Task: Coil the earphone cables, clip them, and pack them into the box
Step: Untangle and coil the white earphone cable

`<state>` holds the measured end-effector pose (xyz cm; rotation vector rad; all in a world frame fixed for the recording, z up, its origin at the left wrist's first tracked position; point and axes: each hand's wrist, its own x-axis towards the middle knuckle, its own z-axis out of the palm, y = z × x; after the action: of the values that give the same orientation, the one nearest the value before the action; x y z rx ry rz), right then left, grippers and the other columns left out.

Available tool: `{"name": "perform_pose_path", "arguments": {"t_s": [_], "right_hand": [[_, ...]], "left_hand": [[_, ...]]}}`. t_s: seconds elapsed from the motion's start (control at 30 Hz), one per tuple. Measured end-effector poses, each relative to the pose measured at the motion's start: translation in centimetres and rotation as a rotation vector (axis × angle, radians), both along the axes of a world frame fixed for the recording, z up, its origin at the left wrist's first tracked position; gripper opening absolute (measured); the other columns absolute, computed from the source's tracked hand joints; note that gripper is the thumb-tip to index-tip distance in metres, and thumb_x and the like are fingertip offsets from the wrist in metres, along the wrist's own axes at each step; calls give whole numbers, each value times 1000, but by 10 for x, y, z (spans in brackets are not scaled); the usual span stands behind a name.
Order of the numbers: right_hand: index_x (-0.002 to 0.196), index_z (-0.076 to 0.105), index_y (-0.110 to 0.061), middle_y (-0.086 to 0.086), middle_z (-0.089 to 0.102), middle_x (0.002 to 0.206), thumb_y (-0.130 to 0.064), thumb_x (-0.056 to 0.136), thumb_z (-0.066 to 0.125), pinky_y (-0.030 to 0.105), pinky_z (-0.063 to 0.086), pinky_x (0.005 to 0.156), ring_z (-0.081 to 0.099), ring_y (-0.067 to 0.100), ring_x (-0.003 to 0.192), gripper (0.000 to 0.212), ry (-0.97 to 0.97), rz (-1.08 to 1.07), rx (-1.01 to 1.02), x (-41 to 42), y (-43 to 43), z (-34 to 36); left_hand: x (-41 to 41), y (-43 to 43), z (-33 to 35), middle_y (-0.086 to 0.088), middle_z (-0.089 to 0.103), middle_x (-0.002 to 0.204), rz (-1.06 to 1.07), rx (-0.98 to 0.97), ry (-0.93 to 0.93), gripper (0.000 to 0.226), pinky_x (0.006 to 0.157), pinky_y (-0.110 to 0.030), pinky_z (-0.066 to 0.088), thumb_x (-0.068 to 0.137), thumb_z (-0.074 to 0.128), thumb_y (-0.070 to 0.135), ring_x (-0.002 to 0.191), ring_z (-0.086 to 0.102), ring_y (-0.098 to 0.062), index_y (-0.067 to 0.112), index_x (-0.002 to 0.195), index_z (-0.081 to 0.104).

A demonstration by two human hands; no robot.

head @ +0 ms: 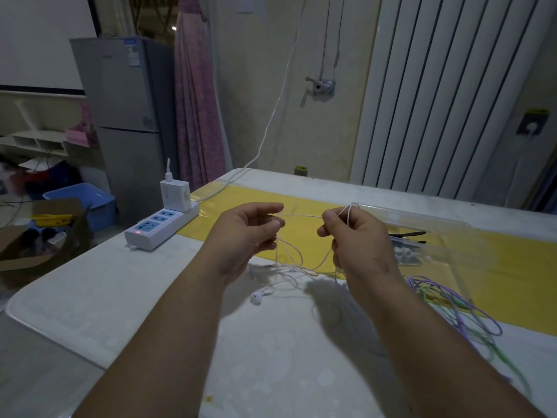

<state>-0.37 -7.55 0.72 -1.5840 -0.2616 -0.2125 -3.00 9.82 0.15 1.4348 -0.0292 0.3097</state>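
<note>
**Containers.** Just right of and beyond the right-hand fingers, a clear plastic box lies on the table. Black clips and small white earphone parts show through its wall (too blurred to describe further). Well left of the left-hand fingers, off the table, stands an open brown cardboard carton holding a yellow-and-black item and some dark round pieces. A blue plastic tub sits beyond it.

**Surroundings.** A loose tangle of purple and green cables lies nearer than the right-hand fingers and to their right, beside the forearm. The white mottled table carries a yellow strip that runs under both hands. Left of and beyond the left-hand fingers are a white power strip (red lamp lit) and a white charger plugged into it. Farther off stand a grey refrigerator, a pink curtain and a white ribbed radiator. Nothing lies between the hands and the clear box.

**Task item.** The left hand and right hand are raised above the table, fingers curled. Each pinches the thin white earphone cable between thumb and forefinger, so a short span is stretched taut from hand to hand. One loop passes over the right forefinger. Slack loops hang below both hands to the table, ending in a white earbud nearer than the left-hand fingers.
</note>
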Motion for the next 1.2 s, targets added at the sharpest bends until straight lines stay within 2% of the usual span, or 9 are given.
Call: {"name": "perform_pose_path", "arguments": {"t_s": [0.13,0.33,0.57,0.73,0.8,0.87,1.0,1.07,1.2], "right_hand": [[77,65,-19,-2,70,71,-24,94,60,29,31,59,41,8,52,18,14,-42,26,4,-3,0],[78,64,-19,-1,70,74,-24,95,59,30,31,61,40,9,54,18,24,-46,7,5,-7,1],[70,67,-17,-4,70,70,-25,92,63,27,34,61,43,0,47,24,-13,-51,-66,5,-6,-2],[79,69,-16,-5,69,70,-23,93,62,27,36,62,47,-4,47,16,-42,-5,-97,3,-5,-1],[80,68,-16,-5,68,70,-21,94,61,26,35,60,46,-5,46,16,-41,31,-120,2,-4,-1],[80,67,-15,-6,68,70,-21,94,60,26,34,60,46,-5,47,17,-43,56,-159,1,-4,-1],[80,67,-17,-3,68,71,-23,94,60,26,33,58,47,-5,47,17,-38,118,-204,2,-4,-1],[75,68,-15,-1,69,74,-25,93,61,27,34,59,47,-4,48,22,-43,125,-202,1,-4,-1],[67,68,-15,-2,70,70,-32,91,64,32,39,63,46,0,50,30,-43,-27,-146,2,-11,2]], "left_hand": [[5,5,-3,-6,64,93,168,83,-14,36,64,-24,53,84,63,-10,76,61,-14,15,110,69],[8,9,-4,0,57,71,352,75,-24,24,58,-25,52,90,58,-3,60,51,-13,16,94,71],[11,14,2,-5,55,75,558,-262,74,22,50,-26,49,93,51,0,58,50,-13,18,102,60],[11,22,-8,-4,49,115,748,390,346,31,78,-38,53,75,63,8,83,59,-20,35,89,65],[7,15,-5,-2,50,117,714,540,177,40,83,-39,52,67,61,6,90,59,-21,39,90,66],[1,3,0,3,55,115,443,528,5,46,79,-31,48,64,59,9,88,54,-11,37,99,69],[0,-12,-5,9,56,112,47,667,-40,36,82,-18,41,72,66,22,100,50,-3,32,106,70],[4,-8,-7,7,65,100,116,676,-50,8,72,-19,42,85,69,21,88,57,-5,25,90,74],[6,2,-2,6,68,68,423,321,-48,17,58,-20,41,91,61,18,53,50,0,21,79,72]]}}
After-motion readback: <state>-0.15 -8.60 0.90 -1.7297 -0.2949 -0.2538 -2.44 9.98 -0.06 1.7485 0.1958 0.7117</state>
